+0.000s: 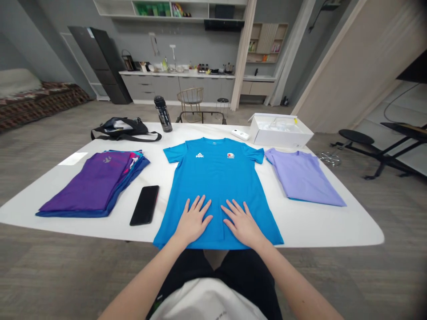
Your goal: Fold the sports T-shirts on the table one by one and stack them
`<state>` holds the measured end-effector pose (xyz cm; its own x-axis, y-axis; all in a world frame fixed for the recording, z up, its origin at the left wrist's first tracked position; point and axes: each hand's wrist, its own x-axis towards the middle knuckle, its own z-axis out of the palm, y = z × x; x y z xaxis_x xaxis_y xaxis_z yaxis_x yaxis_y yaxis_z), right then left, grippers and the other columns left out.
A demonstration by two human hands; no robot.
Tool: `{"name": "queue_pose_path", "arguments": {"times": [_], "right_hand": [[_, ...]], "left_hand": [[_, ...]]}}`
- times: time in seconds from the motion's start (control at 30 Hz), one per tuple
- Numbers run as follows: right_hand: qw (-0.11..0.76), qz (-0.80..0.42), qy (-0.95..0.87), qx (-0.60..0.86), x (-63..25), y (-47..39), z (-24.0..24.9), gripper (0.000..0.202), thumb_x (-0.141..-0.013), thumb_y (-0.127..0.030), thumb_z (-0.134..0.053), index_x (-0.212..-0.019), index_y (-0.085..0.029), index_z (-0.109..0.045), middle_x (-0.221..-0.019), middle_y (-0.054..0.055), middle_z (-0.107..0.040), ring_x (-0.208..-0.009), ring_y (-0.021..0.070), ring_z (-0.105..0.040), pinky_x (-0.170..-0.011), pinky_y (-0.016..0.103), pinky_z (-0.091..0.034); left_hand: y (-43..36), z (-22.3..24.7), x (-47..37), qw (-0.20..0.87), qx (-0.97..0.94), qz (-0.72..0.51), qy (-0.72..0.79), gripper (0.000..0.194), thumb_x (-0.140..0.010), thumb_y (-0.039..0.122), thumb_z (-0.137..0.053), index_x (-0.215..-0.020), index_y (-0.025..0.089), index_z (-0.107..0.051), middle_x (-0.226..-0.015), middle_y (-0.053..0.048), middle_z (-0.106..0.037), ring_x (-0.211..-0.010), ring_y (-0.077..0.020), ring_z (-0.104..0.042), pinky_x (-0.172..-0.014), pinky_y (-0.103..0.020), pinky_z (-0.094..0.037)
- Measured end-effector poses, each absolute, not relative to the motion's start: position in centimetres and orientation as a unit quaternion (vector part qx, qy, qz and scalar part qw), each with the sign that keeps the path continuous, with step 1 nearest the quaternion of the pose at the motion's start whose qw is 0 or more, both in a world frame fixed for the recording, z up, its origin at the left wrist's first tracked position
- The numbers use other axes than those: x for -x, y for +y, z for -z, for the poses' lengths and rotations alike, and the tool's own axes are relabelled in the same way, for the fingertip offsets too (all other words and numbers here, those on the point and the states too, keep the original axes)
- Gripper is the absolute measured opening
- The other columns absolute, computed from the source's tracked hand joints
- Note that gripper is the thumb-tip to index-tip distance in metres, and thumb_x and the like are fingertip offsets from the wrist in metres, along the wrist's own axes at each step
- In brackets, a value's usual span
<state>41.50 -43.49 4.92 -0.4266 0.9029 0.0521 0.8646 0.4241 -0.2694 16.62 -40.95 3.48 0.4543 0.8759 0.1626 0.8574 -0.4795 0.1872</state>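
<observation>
A blue T-shirt (213,178) lies spread out, front up, on the white table (313,226), its collar at the far side and its hem at the near edge. White lettering and a small round badge mark its chest. My left hand (193,222) rests flat on the lower left of the shirt, fingers spread. On the lower right lies my right hand (243,223), also flat with fingers apart. Neither hand grips the cloth. To the left is a stack of folded shirts (88,182), purple on top. A folded lavender shirt (302,175) lies to the right.
A black phone (144,205) lies between the stack and the blue shirt. Farther back are a black waist bag (125,128), a dark bottle (163,114), a small white device (240,134) and an open white box (280,131). A chair (201,116) stands beyond the far edge.
</observation>
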Motion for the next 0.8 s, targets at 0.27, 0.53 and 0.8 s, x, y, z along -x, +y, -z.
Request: {"name": "queue_pose_path", "arguments": {"times": [0.27, 0.53, 0.8], "right_hand": [[0.159, -0.102, -0.825, 0.533, -42.2, -49.0, -4.9, 0.038, -0.103, -0.047, -0.047, -0.133, -0.031, -0.065, -0.152, 0.004, -0.052, -0.145, 0.0267, -0.04, -0.123, 0.057, -0.018], [0.222, -0.074, -0.798, 0.555, -39.0, -50.8, -5.1, 0.021, -0.099, -0.037, -0.056, -0.11, -0.027, -0.072, -0.119, 0.007, -0.07, -0.116, 0.024, -0.059, -0.115, 0.049, -0.03], [0.262, -0.035, -0.769, 0.582, -37.9, -51.5, -4.7, 0.026, -0.101, -0.018, -0.042, -0.11, -0.021, -0.066, -0.116, 0.009, -0.071, -0.11, 0.0238, -0.06, -0.107, 0.043, -0.033]], "left_hand": [[-46.7, -4.2, -15.0, 0.064, -0.869, -0.106, 0.478, 0.064, -0.099, 0.063, -0.041, -0.157, 0.036, -0.035, -0.165, -0.004, -0.031, -0.154, -0.0311, -0.023, -0.124, -0.061, -0.013], [-48.1, -5.3, -18.5, 0.103, -0.877, -0.196, 0.426, 0.031, -0.101, 0.042, -0.05, -0.12, 0.026, -0.069, -0.126, -0.008, -0.069, -0.119, -0.0237, -0.06, -0.109, -0.048, -0.04], [-49.5, -4.6, -20.2, 0.077, -0.841, -0.268, 0.464, 0.03, -0.104, 0.02, -0.036, -0.115, 0.023, -0.064, -0.109, -0.009, -0.071, -0.102, -0.0244, -0.064, -0.093, -0.044, -0.046]]}}
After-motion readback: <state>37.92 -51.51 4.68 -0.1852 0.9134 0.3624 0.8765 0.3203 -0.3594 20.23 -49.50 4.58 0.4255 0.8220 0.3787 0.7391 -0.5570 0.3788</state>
